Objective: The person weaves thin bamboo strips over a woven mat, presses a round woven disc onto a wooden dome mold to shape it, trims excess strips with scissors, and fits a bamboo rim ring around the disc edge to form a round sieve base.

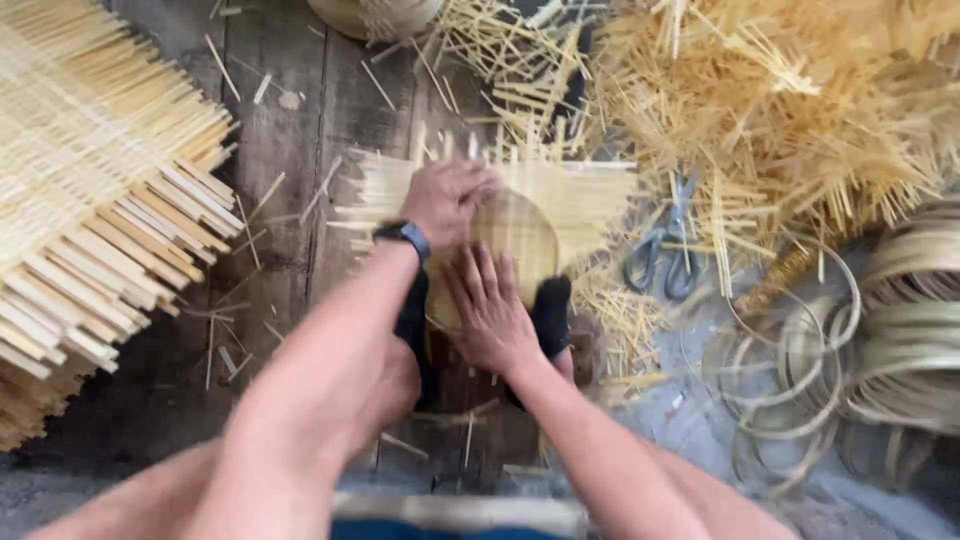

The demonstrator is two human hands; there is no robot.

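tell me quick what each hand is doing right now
Left hand: fingers curled, pressing on the pale round woven bamboo mat; whether it grips cannot be told.
Right hand: open, flat on the mat's near edge.

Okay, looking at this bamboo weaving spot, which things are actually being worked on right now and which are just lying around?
In hand:
woven bamboo piece, pressed flat by the left hand and right hand; two dark-socked feet rest at its near edge.

Lying about:
scissors
loose strip pile
coiled bamboo hoops
stacked woven mats
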